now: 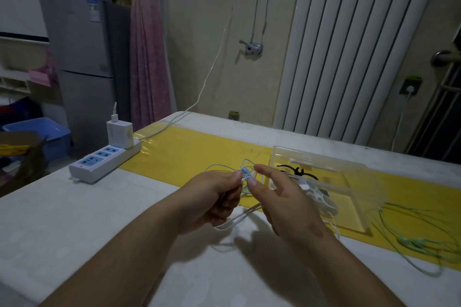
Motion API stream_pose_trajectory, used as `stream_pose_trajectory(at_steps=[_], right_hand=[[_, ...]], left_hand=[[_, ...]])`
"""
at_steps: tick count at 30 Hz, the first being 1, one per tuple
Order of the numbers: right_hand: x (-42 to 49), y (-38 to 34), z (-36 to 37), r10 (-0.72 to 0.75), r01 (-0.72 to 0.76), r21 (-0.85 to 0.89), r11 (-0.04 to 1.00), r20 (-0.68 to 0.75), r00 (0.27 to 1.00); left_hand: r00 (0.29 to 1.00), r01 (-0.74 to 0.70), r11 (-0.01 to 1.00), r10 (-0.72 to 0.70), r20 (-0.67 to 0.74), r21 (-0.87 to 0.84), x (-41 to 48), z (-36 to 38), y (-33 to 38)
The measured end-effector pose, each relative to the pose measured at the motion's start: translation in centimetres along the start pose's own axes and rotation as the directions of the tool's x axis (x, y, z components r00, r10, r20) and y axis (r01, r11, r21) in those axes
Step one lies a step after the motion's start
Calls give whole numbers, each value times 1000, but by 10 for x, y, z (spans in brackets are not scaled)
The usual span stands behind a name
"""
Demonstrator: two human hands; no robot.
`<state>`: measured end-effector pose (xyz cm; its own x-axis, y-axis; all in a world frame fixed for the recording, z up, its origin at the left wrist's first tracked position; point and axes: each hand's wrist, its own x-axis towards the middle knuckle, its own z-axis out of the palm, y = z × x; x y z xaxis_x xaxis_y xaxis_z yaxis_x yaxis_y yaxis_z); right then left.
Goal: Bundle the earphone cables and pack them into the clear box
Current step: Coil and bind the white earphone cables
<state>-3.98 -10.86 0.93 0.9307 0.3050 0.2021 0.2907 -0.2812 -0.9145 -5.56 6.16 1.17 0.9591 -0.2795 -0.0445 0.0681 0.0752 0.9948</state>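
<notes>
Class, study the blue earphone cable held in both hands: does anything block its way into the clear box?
Nothing visible does. The blue earphone cable sits between the left hand and right hand, beside the clear box, whose top looks open. Black and white items already lie inside.

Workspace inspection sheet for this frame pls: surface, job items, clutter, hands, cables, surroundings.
Surface: white table with a yellow strip.
Job's things: blue earphone cable in both hands; green earphone cable loose at right; clear box holding bundled pieces.
Clutter: power strip with charger.
Grippers: left hand gripping the cable; right hand pinching it.
Cables: white lead running up the wall.
Surroundings: fridge, radiator, curtain.
</notes>
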Motion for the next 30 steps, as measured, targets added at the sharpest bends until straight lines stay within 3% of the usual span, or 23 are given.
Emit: stream_pose_trajectory(at_steps=[7,10,15,20,26,30], right_hand=[[5,1,4,41,-39,35,999,-51,998],[5,-3,3,103,-94,162,982,-44,994],[1,-10,1,179,-161,450,879,2,984],[1,-12,-1,224,-198,596,778,30,974],[1,-13,-7,244,-187,687,702,14,970],[0,-12,-5,215,-123,601,789,-82,973]], left_hand=[[999,37,999,-37,32,-13,0,-1,1],[998,33,999,-31,52,-32,0,-3,2],[991,-132,991,132,-10,-1,2,-6,0],[955,-285,958,282,-88,-22,8,-6,-3],[888,-399,917,384,-252,-7,12,-9,-3],[919,-349,934,326,-222,-74,9,-6,0]])
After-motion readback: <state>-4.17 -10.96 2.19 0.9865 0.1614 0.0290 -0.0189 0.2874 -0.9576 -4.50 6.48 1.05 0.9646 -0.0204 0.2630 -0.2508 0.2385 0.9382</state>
